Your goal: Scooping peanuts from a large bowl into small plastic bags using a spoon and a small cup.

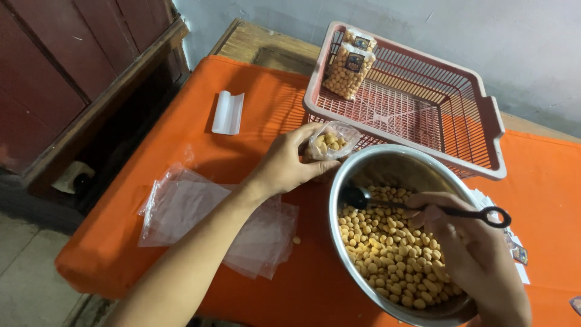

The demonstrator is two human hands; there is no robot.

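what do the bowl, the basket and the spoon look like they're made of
Bowl: looks like stainless steel, with a shiny grey wall that reflects light.
Basket: seems to be moulded plastic, matte pinkish red, with an even lattice of slots and a thick rim.
Spoon: probably black plastic, dull and thin, with a ring at the handle end; coated metal can't be ruled out.
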